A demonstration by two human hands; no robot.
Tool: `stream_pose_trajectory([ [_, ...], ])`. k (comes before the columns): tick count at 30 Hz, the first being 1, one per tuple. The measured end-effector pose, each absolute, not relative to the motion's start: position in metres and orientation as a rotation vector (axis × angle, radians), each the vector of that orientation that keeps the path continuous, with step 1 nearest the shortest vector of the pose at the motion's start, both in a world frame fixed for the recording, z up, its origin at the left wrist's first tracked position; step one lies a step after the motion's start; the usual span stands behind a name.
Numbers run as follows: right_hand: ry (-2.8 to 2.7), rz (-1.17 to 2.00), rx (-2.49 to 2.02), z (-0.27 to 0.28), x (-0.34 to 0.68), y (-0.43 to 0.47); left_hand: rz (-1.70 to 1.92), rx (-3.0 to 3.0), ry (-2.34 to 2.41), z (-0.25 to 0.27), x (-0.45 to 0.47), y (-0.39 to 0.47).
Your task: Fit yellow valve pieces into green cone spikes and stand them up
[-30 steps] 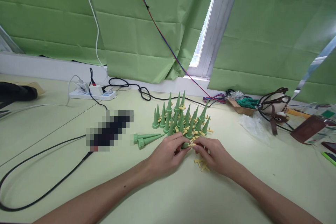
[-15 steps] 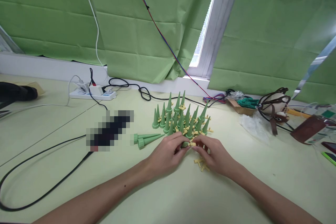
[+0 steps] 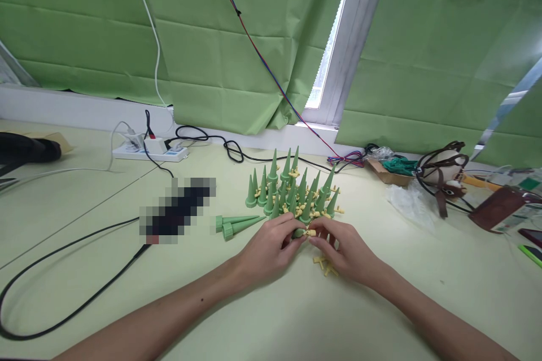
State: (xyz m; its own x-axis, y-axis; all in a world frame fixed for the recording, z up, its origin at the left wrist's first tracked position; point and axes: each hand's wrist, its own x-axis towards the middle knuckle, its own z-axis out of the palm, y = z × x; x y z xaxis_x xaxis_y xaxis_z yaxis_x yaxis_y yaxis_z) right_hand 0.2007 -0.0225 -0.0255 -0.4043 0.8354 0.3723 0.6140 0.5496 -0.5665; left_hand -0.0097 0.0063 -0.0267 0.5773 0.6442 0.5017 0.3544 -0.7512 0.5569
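Note:
My left hand (image 3: 267,247) is closed around a green plant watering spike (image 3: 298,233), most of it hidden by the fingers. At its end shows a yellow valve (image 3: 310,232), which the fingertips of my right hand (image 3: 348,248) pinch. The two parts meet end to end; how firmly they are joined I cannot tell. Below my right hand lie several loose yellow valves (image 3: 329,269). Just beyond both hands stand several green spikes (image 3: 302,186), points up, many with yellow valves at their bases. Left of my left hand, two green spikes (image 3: 237,225) lie flat.
A blurred dark object (image 3: 180,208) with a black cable lies to the left. Behind it is a white power strip (image 3: 122,150). On the right are a clear plastic bag (image 3: 409,206), a cardboard box (image 3: 387,174) and a dark red case (image 3: 493,207). Green curtains (image 3: 237,67) hang behind.
My right fingertips have shifted very slightly on the yellow valve, and its face shows a little more. Everything else stays in place.

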Motion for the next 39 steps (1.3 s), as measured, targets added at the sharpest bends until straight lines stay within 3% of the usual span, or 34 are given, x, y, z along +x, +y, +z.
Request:
stream_pose_trajectory([
  [39,-2.181,0.399,-1.116,-0.0293,0.2023,-0.0214,0.972,2.438,0.828,-0.0255,-0.0101,0.0055],
])
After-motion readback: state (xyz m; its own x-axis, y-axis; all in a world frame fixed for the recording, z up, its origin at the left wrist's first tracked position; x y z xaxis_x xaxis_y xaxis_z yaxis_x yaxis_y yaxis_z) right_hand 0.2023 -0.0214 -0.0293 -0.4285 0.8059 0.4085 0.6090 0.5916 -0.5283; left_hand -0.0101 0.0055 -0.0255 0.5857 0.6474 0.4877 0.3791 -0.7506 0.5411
